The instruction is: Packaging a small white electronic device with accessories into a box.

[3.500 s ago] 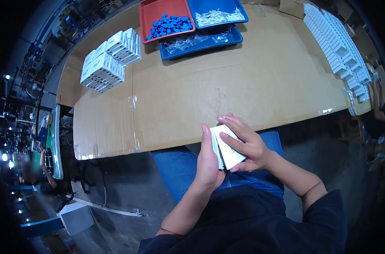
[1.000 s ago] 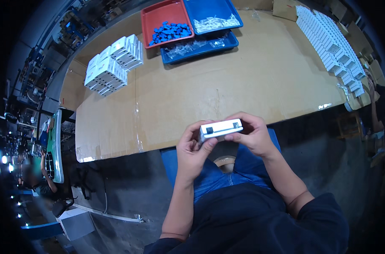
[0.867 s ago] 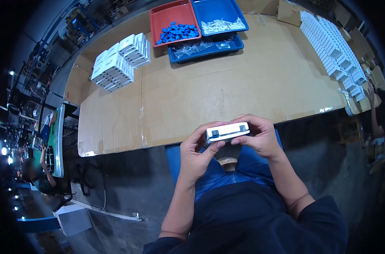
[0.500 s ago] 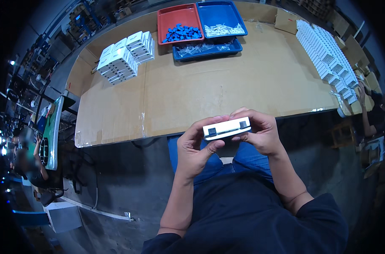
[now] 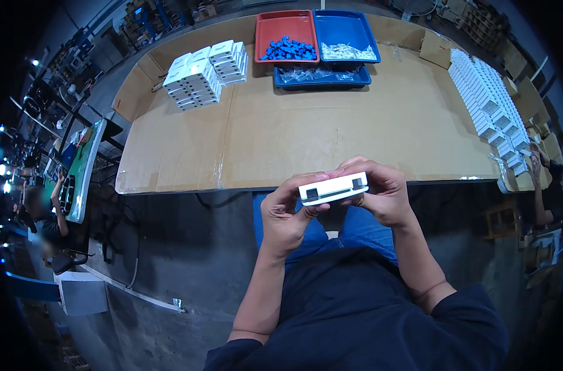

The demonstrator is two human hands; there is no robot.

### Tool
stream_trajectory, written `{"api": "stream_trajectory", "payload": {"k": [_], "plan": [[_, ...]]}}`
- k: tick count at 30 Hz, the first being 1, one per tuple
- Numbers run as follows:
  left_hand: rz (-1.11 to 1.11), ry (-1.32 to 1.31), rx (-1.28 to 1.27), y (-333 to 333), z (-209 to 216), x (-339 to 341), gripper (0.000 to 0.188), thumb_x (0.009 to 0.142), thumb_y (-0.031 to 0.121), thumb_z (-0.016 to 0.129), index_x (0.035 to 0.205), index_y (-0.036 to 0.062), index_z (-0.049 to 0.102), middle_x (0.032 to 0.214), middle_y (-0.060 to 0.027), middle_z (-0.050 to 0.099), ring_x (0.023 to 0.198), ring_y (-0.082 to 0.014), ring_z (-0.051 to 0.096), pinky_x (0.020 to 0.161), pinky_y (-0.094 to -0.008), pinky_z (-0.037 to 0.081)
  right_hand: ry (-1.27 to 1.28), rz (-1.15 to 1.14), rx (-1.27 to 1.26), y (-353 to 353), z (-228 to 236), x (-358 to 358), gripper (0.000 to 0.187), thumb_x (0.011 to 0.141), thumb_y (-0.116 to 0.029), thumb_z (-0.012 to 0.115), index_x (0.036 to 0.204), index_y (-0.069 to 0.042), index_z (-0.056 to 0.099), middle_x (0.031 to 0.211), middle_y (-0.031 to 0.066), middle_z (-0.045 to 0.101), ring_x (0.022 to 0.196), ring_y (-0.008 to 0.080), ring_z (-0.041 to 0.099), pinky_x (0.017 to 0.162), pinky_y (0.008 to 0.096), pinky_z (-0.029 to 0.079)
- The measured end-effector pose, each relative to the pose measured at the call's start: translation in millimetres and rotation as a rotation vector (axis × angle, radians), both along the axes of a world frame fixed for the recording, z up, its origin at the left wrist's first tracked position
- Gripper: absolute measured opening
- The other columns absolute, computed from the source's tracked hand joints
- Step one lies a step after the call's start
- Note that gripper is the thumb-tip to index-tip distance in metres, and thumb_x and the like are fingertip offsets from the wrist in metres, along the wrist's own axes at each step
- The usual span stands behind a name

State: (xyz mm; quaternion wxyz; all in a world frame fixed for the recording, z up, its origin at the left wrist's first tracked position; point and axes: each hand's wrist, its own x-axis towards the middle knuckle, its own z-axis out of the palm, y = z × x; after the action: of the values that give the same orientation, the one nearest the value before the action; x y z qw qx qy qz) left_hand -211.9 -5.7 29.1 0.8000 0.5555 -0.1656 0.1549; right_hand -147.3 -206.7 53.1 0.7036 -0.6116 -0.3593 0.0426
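While the cardboard-covered table (image 5: 306,136) is filling most of the upper view, its brown sheets are showing taped seams and a near edge that is running just above the person's hands. Along the right edge a long double row of white boxes (image 5: 489,102) is curving toward the near corner. At the far left a stacked cluster of white boxes (image 5: 204,74) is sitting on the cardboard, well apart from the row. At the far middle three trays are lying side by side and touching: a red tray (image 5: 266,28) holding small blue parts (image 5: 287,48), a blue tray (image 5: 356,28) holding pale small parts (image 5: 349,52), and in front of both a dark blue tray (image 5: 322,75) with clear pieces, too small to identify. Below the table edge the left hand (image 5: 287,213) and right hand (image 5: 380,191) are both gripping one white rectangular device (image 5: 333,187), held level over the lap, just beside the near table edge and not touching it. Left hand is curling round its left end, thumb pressing the front face; right hand is wrapping the right end, fingers over the top. Dark slots are showing at both ends of its front face. Another person (image 5: 43,207) is sitting far left at a green bench (image 5: 83,167), blurred.
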Motion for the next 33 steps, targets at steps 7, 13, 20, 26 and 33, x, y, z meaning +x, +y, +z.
{"api": "stream_trajectory", "payload": {"k": [7,13,20,26,33], "plan": [[0.041,0.0,0.008,3,0,3,0.04,0.087,0.004,0.083,0.125,-0.0014,0.07,0.125,-0.0138,0.073,0.117,-0.0194,0.068,0.104,-0.0331,0.052,0.013,0.032,0.001,5,0,9,0.034,0.085,-0.004,0.085,0.116,0.0,0.073,0.112,0.0102,0.075,0.106,0.0188,0.07,0.093,0.032,0.055],[0.028,0.046,-0.008,-1,0,13,0.037,0.092,0.006,0.078,0.127,-0.0018,0.067,0.128,-0.0156,0.071,0.12,-0.0206,0.067,0.106,-0.0349,0.052,0.019,0.007,-0.03,3,-8,18,0.034,0.085,-0.004,0.084,0.116,0.0,0.073,0.11,0.0075,0.075,0.105,0.0155,0.07,0.095,0.0315,0.054],[-0.024,0.078,0.001,-6,-2,20,0.036,0.096,0.006,0.075,0.13,-0.0016,0.064,0.131,-0.0168,0.07,0.123,-0.0213,0.066,0.107,-0.0349,0.053,0.004,-0.04,-0.022,-1,-16,22,0.032,0.085,-0.003,0.084,0.114,0.001,0.073,0.108,0.0086,0.074,0.103,0.0162,0.069,0.094,0.0313,0.054],[-0.007,0.105,0.015,-4,-6,28,0.035,0.096,0.005,0.074,0.129,-0.0016,0.064,0.13,-0.016,0.07,0.122,-0.0208,0.066,0.106,-0.0341,0.053,-0.009,-0.055,-0.027,1,-24,32,0.03,0.087,-0.002,0.083,0.114,0.001,0.073,0.106,0.0085,0.074,0.102,0.0161,0.07,0.093,0.0311,0.054],[-0.022,0.125,0.03,-3,-14,46,0.031,0.096,0.004,0.074,0.125,-0.0013,0.067,0.127,-0.0151,0.072,0.121,-0.0203,0.066,0.105,-0.0333,0.053,0.075,-0.042,-0.026,-1,-30,43,0.03,0.088,0.0,0.081,0.116,0.003,0.071,0.108,0.0098,0.072,0.102,0.0167,0.068,0.093,0.0306,0.053]]}}
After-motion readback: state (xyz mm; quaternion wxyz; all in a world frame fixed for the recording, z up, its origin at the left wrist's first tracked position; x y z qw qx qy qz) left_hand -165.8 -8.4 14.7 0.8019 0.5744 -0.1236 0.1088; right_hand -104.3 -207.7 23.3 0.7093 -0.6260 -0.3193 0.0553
